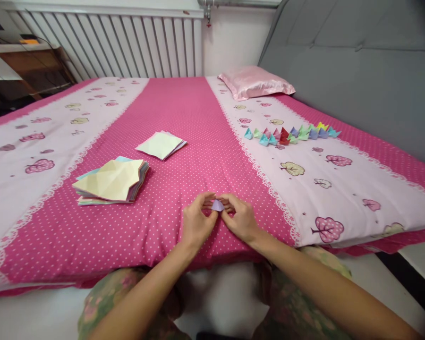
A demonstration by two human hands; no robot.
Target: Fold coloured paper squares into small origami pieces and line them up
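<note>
Between my two hands is a small folded piece of purple paper, roughly triangular, just above the near part of the pink bedspread. My left hand pinches its left side with thumb and fingers. From the right, my right hand grips the opposite side in the same way. The fingers cover the paper's edges. Further off to the right, several small folded paper boats in blue, green, red, purple and yellow stand in rows on the bedspread.
A thick stack of coloured paper sheets lies to the left, with a smaller paper stack behind it. A pink pillow rests at the back right by the grey headboard. The white radiator lines the far wall.
</note>
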